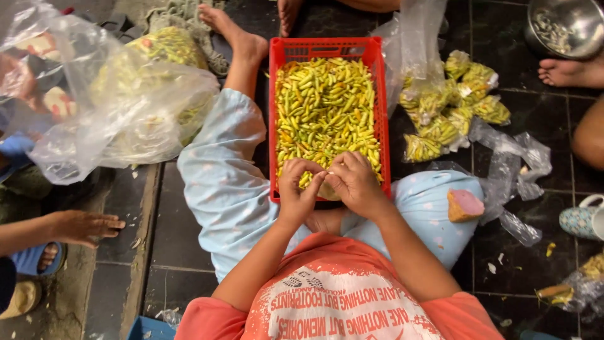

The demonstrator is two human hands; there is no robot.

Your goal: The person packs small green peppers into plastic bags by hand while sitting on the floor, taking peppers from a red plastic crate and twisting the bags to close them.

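A red plastic crate (272, 113) full of small yellow-green chilli peppers (324, 104) rests between my legs on the dark tiled floor. My left hand (298, 189) and my right hand (354, 184) meet over the crate's near edge, fingers curled together around a small pepper (306, 179) that is mostly hidden by them. Both wrists hover just above the crate's rim.
A big clear plastic bag (107, 94) bulges at the left. Small filled bags of peppers (450, 107) and loose plastic (513, 164) lie at the right. A steel bowl (566, 25) sits top right. Other people's feet (569, 72) and a hand (85, 226) are nearby.
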